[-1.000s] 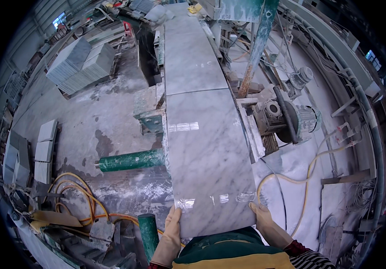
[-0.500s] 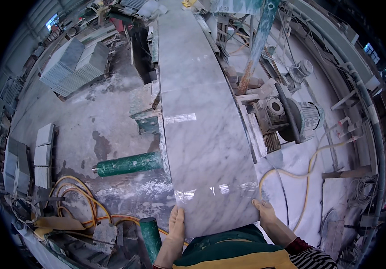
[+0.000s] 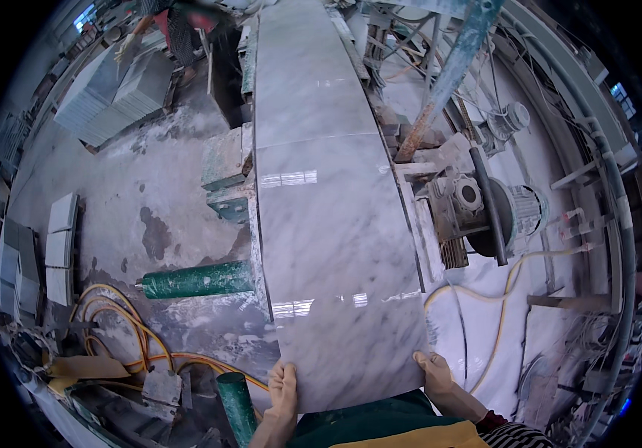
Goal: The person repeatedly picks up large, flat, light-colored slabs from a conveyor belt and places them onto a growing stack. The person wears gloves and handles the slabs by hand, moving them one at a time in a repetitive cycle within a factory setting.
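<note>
A long, polished grey-white marble slab lies along the conveyor, its near end close to my body. My left hand is closed on the left edge near that end, thumb on top. My right hand grips the opposite edge the same way. The undersides of both hands' fingers are hidden by the slab. Beyond a thin seam, another marble slab continues the line away from me.
A grey motor stands right of the conveyor. At left are a green roller, a green post, yellow hoses and stacked tiles. Another person's gloved hand is beside that stack.
The near end of the slab has come a little closer to me, with both hands still on its edges. Another person has come into view at the far left. My view has shifted slightly.
</note>
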